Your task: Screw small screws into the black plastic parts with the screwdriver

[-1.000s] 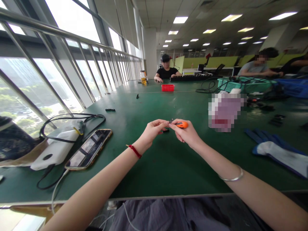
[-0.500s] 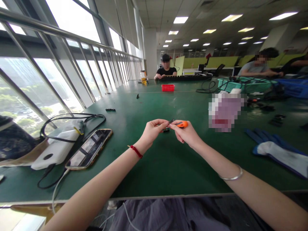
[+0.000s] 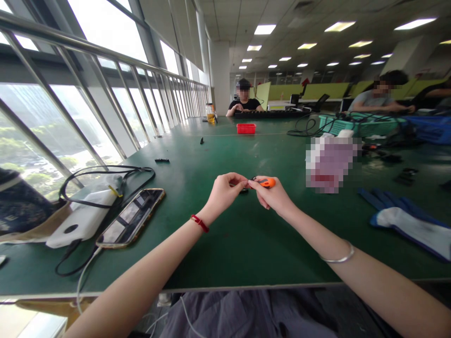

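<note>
My right hand (image 3: pixel 273 197) is closed around a small orange tool (image 3: pixel 267 182) with a dark tip that points left. My left hand (image 3: pixel 224 191) pinches its fingertips together right at that tip, on something too small to make out. Both hands hover just above the green table (image 3: pixel 232 244), near its middle. A small black part (image 3: pixel 244 191) lies on the table directly beneath the fingertips.
A phone (image 3: pixel 131 218), a white power bank (image 3: pixel 83 218) and black cables (image 3: pixel 105 176) lie at the left. Blue-and-white gloves (image 3: pixel 410 220) lie at the right. A red tray (image 3: pixel 245 128) sits far back. Other people sit at the far end.
My left fingertips closed in onto the tool's tip and both hands shifted very slightly. Nothing else on the table moved.
</note>
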A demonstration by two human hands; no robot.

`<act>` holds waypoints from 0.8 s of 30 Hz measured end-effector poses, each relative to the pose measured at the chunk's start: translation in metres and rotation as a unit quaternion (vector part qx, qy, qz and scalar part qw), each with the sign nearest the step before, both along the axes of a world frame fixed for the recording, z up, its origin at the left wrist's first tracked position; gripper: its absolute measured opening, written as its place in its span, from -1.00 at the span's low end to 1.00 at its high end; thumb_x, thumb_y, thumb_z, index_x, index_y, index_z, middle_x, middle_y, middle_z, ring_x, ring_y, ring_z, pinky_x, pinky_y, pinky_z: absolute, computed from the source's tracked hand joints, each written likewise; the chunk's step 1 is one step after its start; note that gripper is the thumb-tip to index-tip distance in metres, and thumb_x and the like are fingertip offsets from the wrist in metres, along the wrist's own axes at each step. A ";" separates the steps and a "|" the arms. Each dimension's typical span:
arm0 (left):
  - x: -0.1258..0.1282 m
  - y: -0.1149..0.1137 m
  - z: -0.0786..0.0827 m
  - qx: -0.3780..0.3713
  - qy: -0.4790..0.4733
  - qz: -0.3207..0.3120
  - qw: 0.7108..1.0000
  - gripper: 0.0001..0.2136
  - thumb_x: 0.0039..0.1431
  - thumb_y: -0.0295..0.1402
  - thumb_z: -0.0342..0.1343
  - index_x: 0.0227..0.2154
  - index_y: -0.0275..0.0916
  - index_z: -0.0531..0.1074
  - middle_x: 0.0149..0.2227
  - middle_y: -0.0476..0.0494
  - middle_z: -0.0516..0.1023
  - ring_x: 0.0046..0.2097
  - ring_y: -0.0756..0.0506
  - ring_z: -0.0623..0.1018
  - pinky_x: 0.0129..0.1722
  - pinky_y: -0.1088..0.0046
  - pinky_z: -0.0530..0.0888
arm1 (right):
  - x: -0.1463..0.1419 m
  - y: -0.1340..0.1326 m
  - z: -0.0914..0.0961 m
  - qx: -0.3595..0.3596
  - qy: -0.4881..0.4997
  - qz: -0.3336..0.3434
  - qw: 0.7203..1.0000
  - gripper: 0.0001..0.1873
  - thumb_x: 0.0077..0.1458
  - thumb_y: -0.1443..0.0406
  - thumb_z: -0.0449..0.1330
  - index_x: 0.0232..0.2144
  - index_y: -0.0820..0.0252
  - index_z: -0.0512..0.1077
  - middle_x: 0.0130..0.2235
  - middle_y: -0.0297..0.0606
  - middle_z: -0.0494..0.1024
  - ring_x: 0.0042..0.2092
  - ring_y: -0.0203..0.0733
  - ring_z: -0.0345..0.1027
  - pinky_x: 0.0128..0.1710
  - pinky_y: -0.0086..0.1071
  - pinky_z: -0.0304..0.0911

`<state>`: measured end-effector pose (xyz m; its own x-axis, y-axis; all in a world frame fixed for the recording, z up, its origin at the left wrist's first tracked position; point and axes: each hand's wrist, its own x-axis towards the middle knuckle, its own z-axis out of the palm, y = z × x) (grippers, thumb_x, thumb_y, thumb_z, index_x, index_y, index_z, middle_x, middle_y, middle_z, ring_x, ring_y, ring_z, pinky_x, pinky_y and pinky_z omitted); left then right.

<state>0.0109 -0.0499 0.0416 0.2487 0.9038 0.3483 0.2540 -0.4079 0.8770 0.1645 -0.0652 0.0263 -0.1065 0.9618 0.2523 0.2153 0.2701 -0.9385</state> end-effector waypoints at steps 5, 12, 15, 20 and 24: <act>-0.003 0.005 -0.001 0.002 0.012 0.018 1.000 -0.82 -0.05 -0.27 0.16 -0.51 -0.31 0.48 -0.48 -0.11 0.53 -0.42 -0.03 0.46 -0.39 0.46 0.37 | -0.001 0.000 0.002 -0.024 -0.013 0.021 0.999 -0.75 -0.03 0.12 0.16 -0.47 0.20 0.35 -0.84 -0.52 0.19 -0.80 -0.41 0.01 -0.80 -0.56 -0.09; -0.003 0.005 -0.001 -0.128 -0.095 -0.027 0.987 -0.79 -0.14 -0.27 0.24 -0.51 -0.33 0.45 -0.46 -0.09 0.52 -0.38 0.00 0.47 -0.31 0.45 0.39 | 0.000 -0.001 0.005 -0.035 -0.051 0.050 0.997 -0.76 0.00 0.15 0.13 -0.37 0.22 0.38 -0.83 -0.53 0.19 -0.78 -0.39 0.05 -0.78 -0.55 -0.04; -0.006 0.005 0.004 -0.163 -0.130 -0.014 0.978 -0.78 -0.17 -0.28 0.28 -0.49 -0.33 0.45 -0.40 -0.13 0.56 -0.33 -0.02 0.50 -0.26 0.43 0.40 | 0.005 0.000 0.008 -0.002 -0.111 0.019 0.994 -0.78 0.03 0.16 0.11 -0.42 0.20 0.40 -0.81 -0.52 0.19 -0.76 -0.37 0.09 -0.71 -0.52 0.04; -0.015 0.005 0.013 -0.240 -0.090 -0.027 0.966 -0.74 -0.23 -0.27 0.34 -0.50 -0.32 0.48 -0.38 -0.19 0.59 -0.31 -0.05 0.53 -0.27 0.42 0.41 | 0.020 0.005 0.011 0.168 -0.248 -0.077 0.951 -0.70 0.02 0.16 0.16 -0.21 0.15 0.49 -0.58 -0.39 0.41 -0.59 -0.33 0.26 -0.49 -0.46 0.14; -0.018 0.004 0.015 -0.260 -0.057 -0.066 0.962 -0.72 -0.23 -0.23 0.33 -0.48 -0.32 0.50 -0.36 -0.21 0.59 -0.32 -0.04 0.52 -0.29 0.44 0.41 | 0.023 0.007 0.009 0.225 -0.313 -0.046 0.922 -0.68 0.03 0.15 0.18 -0.17 0.09 0.51 -0.50 -0.34 0.47 -0.52 -0.31 0.27 -0.45 -0.46 0.10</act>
<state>-0.0066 -0.0458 0.0568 0.3603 0.9263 -0.1104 0.1203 0.0712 0.9902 0.1878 -0.0579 0.0358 -0.2887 0.7872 0.5450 0.7178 0.5547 -0.4209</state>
